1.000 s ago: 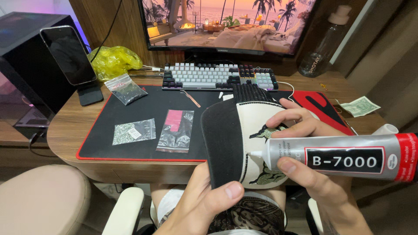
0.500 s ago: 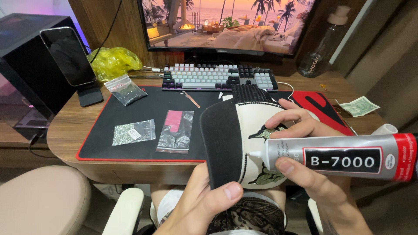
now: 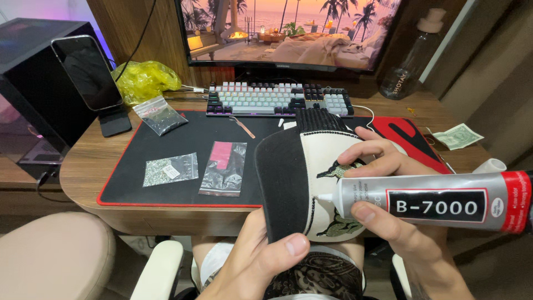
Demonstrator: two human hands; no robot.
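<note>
Two hands: both are busy over the front edge of the desk (image 3: pixel 89 183).
Left hand (image 3: pixel 261 261): it grips the cap (image 3: pixel 302 183) from below, thumb pressed on the black brim.
Right hand (image 3: pixel 388 216): fingers closed around a glue tube (image 3: pixel 427 203), grey with a red end.
Tube nozzle: white tip touches the cream front panel of the cap, beside the dark green embroidered figure.
Cap position: held upright just above the person's lap, in front of the black mat with red border (image 3: pixel 183 139).
On the mat: two small clear bags (image 3: pixel 169 169) with glittering bits, one with a pink card (image 3: pixel 224 166).
Behind: keyboard (image 3: pixel 277 100), monitor (image 3: pixel 288 30), phone on a stand (image 3: pixel 89 75), yellow bag (image 3: pixel 144 80), bottle (image 3: pixel 413 61), banknote (image 3: pixel 456 136).
</note>
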